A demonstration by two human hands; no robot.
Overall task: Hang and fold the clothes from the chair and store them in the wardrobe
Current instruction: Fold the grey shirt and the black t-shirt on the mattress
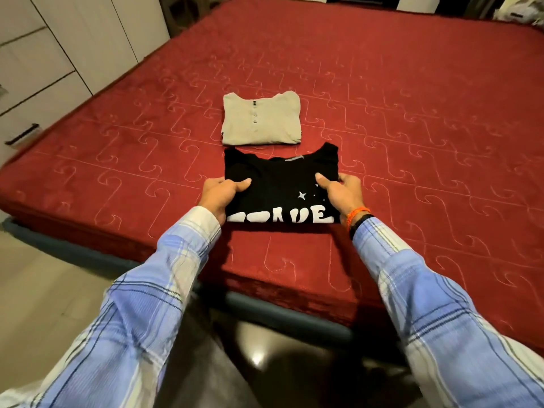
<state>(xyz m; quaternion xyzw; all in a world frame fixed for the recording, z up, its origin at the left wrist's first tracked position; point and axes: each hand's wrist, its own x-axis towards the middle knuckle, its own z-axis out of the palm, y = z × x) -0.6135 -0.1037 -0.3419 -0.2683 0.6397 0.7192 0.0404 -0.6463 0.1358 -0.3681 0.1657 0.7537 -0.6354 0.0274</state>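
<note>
My left hand point(219, 191) grips the left edge of the folded black T-shirt point(281, 184), thumb lying on top of the cloth and the other fingers tucked under its side. My right hand point(341, 191) grips the right edge the same way, thumb on top, fingers curled round the side. The two hands are well apart, one at each side of the shirt, with its white lettering and small stars showing between them near the fold closest to me. An orange thread and a dark band point(359, 217) sit on my right wrist, and my checked blue and white sleeves point(164, 278) reach forward from the lower corners.

The black shirt is over the red quilted mattress point(412, 113), neckline away from me; I cannot tell whether it rests flat or is slightly raised. Just beyond it, nearly touching its far edge, lies a folded beige buttoned top point(262, 119), flat on the mattress. To the left of the bed stand white cabinet fronts point(44, 54) with a dark handle point(22, 135). The pale floor point(38, 278) shows below the bed's dark frame.
</note>
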